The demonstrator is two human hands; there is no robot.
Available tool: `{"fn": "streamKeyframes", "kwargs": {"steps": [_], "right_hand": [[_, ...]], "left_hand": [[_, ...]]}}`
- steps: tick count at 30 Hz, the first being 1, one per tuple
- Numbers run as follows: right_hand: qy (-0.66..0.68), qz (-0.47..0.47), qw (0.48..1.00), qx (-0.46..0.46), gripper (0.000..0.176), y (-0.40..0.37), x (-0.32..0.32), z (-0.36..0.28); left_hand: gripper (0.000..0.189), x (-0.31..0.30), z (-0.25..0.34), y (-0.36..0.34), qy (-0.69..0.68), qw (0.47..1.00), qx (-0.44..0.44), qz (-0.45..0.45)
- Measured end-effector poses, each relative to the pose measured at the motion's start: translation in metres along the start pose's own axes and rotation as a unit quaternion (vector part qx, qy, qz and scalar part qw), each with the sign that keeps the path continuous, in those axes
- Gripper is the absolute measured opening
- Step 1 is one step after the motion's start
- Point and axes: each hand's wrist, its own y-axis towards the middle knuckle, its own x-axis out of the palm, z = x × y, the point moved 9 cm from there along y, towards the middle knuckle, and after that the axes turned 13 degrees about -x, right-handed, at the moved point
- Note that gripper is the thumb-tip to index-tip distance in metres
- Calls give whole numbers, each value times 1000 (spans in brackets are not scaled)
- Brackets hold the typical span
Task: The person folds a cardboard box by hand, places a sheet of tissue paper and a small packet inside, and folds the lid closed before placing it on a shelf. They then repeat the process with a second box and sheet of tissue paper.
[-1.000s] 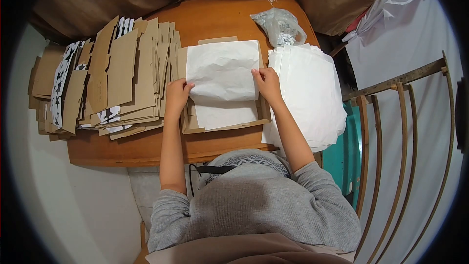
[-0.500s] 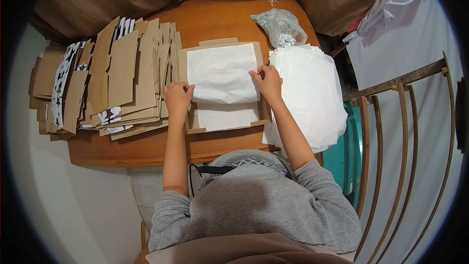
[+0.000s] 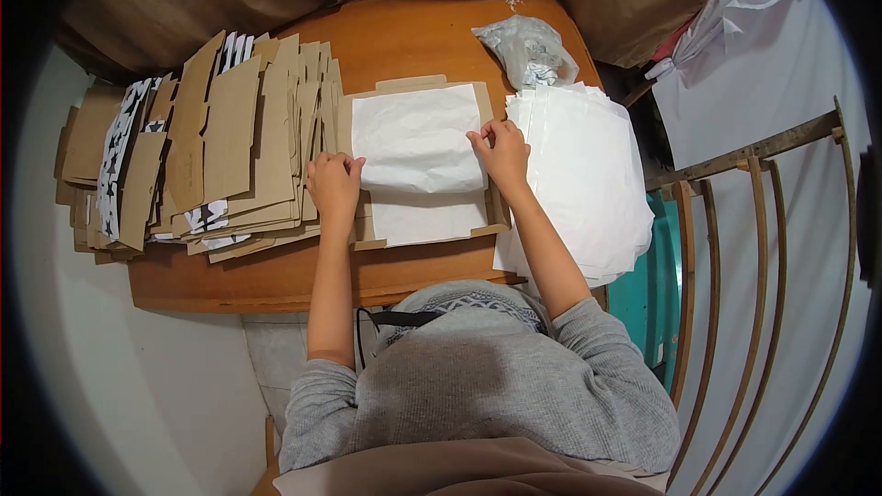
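A flattened cardboard box (image 3: 363, 232) with raised edge flaps lies in front of me at the table's middle. Over it is a sheet of white paper (image 3: 418, 133), slightly rippled, its near edge curving up off a second white sheet (image 3: 428, 220) underneath. My left hand (image 3: 334, 184) pinches the upper sheet at its left edge, low down. Opposite, my right hand (image 3: 502, 154) has thumb and finger closed on the right edge of that same sheet.
Folded cardboard pieces (image 3: 230, 129), some with black star print, are piled on the left. A stack of white paper (image 3: 588, 184) lies at the right, below a clear plastic bag (image 3: 528, 50). Wooden slats (image 3: 758, 220) stand beyond the orange-brown table (image 3: 395, 28).
The upper sheet's far edge has come slightly nearer to me, and its surface ripples differently. Both hands keep their pinch in almost the same place.
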Motion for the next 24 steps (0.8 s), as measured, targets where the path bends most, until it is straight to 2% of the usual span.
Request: {"fn": "streamKeyframes", "kwargs": {"steps": [3, 5, 6, 8, 9, 11, 15, 17, 18, 20, 24], "right_hand": [[-6, 38, 999, -18, 27, -1, -5, -8], [-69, 95, 988, -104, 25, -3, -20, -31], [-69, 95, 988, -104, 25, -2, -18, -28], [-90, 109, 953, -268, 24, -5, -16, -54], [-90, 109, 953, -268, 24, -4, -15, -52], [-57, 69, 945, -316, 23, -5, -4, -56], [-73, 15, 943, -324, 26, -7, 11, -52], [-58, -38, 949, -306, 35, -10, 16, -55], [-58, -38, 949, -306, 35, -13, 15, -56], [-99, -59, 935, -336, 45, -18, 18, -62], [-159, -81, 927, -329, 53, -17, 30, -56]], "left_hand": [[24, 0, 3, -2, 12, 1000, -2, -3], [22, -13, 14, -6, -21, 996, 55, 69], [22, -14, 14, -6, -21, 996, 55, 69], [25, -8, 34, -12, -34, 984, 176, 14], [25, -5, 31, -10, -34, 984, 176, 14], [32, 10, 41, -20, 18, 955, 296, -3], [34, 22, 34, -17, -9, 966, 255, -38], [37, 23, 34, -18, -4, 968, 246, -54], [37, 23, 35, -19, -4, 968, 246, -54], [44, 24, 35, -20, 6, 970, 238, -51], [52, 32, 33, -21, 39, 972, 227, -49]]}}
